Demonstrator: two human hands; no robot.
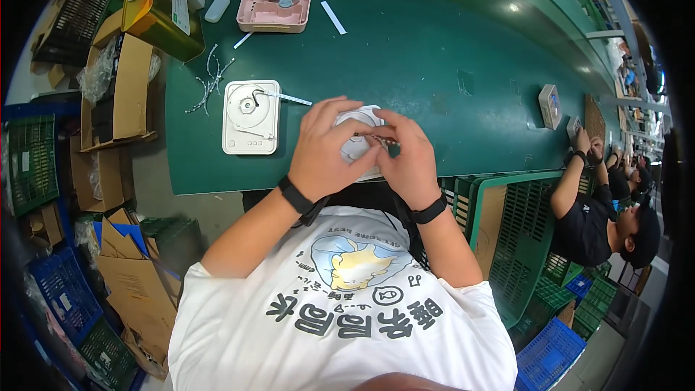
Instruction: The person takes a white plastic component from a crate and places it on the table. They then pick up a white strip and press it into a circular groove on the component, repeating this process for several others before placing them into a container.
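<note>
Near the front edge of the table, both hands are closed over a white housing (356,146), its round face mostly covered by fingers. Thumb and fingers of my left hand (326,146) are pinched together over the housing's middle. My right hand (407,159) meets them there, its fingertips also pinched. A small dark part (392,146) shows between the fingers, too hidden to name. To the left lies a similar white housing (250,119) with a round recess, a short dark wire and a pale strip.
Farther back are a pink tray (274,23) with wired parts, a squeeze bottle (220,3), white strips (334,18) and loose wires (210,81). A yellow can (161,18) and cartons (130,94) line the left. Green crates (507,246) and a co-worker (601,221) are right.
</note>
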